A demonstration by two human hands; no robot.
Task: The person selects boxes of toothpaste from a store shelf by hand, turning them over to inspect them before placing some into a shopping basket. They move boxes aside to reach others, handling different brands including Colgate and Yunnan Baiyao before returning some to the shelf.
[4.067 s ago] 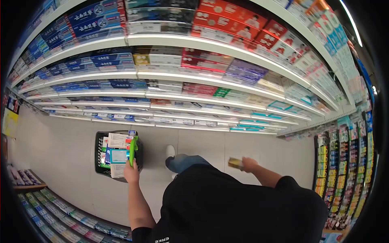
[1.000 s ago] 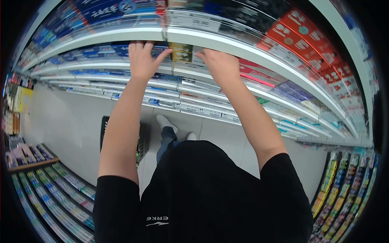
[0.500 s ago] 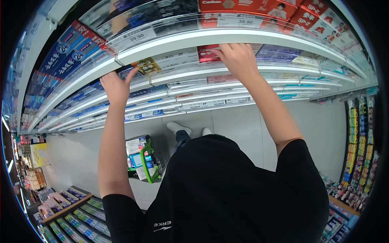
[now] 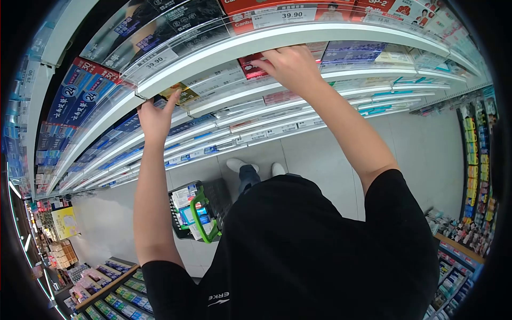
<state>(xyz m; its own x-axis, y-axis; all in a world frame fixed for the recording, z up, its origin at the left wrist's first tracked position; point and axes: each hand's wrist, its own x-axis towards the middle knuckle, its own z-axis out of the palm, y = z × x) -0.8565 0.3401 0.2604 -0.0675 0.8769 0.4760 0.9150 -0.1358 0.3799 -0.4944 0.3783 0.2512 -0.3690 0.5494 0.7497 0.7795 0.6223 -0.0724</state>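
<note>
My left hand [image 4: 156,118] reaches under the edge of an upper shelf [image 4: 213,49], beside a gold box [image 4: 184,95]. Its thumb stands apart, while its fingertips are hidden behind the shelf edge. My right hand [image 4: 290,65] is at the same shelf level, farther right, next to a red box [image 4: 250,68]. The thumb and index finger point left toward that box, and whatever the fingers hold, if anything, is hidden. Purple boxes [image 4: 354,52] lie to the right of this hand. Above it, red boxes stand behind a 39.90 price tag [image 4: 284,17].
On the floor below sits a dark basket with a green handle [image 4: 198,218], holding several packages. Two shoes [image 4: 241,164] show near the lower shelves. Blue boxes [image 4: 80,96] fill the left shelf. Hanging goods [image 4: 470,154] are at the right, with more racks at the bottom corners.
The view has shifted and tilted. My right hand now sits farther left along the shelf, with more of its fingers showing. My left hand has stayed near the gold box.
</note>
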